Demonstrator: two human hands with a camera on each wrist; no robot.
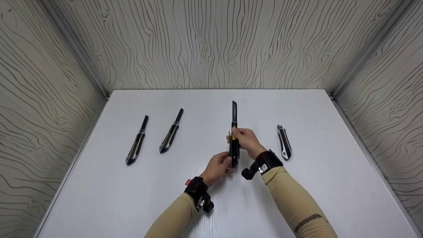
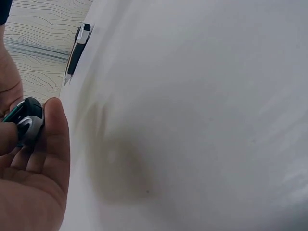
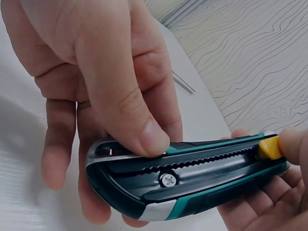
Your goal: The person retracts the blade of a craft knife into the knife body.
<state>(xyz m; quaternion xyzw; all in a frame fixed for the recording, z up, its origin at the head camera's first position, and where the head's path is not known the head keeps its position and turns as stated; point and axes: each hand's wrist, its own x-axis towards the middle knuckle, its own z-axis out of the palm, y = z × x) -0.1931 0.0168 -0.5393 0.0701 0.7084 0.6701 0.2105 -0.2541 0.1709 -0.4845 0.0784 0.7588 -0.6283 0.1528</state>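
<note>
A black and green utility knife [image 1: 234, 148] is held between both hands above the white table, its dark blade [image 1: 234, 110] extended and pointing away. My right hand [image 1: 248, 140] grips the upper handle, thumb on the yellow slider [image 3: 271, 147]. With thumb and fingers, my left hand [image 1: 217, 168] pinches the rear end of the handle. The left wrist view shows that rear end [image 2: 31, 122] between the left thumb and fingers; its blade is out of sight there. In the right wrist view, the handle's toothed track and a screw [image 3: 168, 180] face the camera.
Two utility knives with blades out, one far left [image 1: 135, 145] and another [image 1: 171, 133] beside it, lie on the white table [image 1: 132, 198]. A third knife [image 1: 284, 143], with no blade showing, lies to the right. Patterned walls [image 1: 211, 46] enclose the table's back and sides.
</note>
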